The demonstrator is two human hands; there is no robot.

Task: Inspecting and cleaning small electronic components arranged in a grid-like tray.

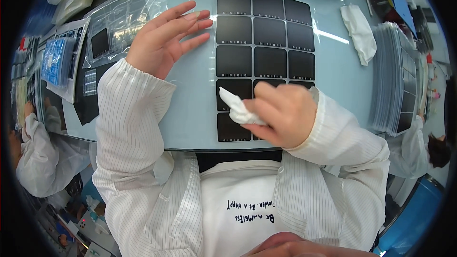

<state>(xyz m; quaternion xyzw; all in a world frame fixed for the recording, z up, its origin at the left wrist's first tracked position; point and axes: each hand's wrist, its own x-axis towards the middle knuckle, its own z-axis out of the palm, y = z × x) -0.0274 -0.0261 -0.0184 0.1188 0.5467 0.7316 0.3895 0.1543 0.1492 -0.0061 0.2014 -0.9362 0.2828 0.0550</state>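
Observation:
Black rounded-square panels (233, 61) lie in a close grid of three columns and several rows on the glass-topped table. Each has small light marks along its near edge. My right hand (285, 114) is closed around a crumpled white wipe (236, 106), over the nearer panels at the left column. The wipe's tip lies over one panel, and the hand hides parts of those to its right. To the left of the grid my left hand (166, 35) is held with its fingers spread, and nothing is in it. Its fingertips come near the left column's edge.
At the left is a clear plastic tray (124, 14) with one black panel (100, 43) in it. A blue pack (57, 62) lies farther left. Stacked clear trays (388, 81) and a folded white cloth (358, 33) are at the right. Co-workers in white sit at both sides.

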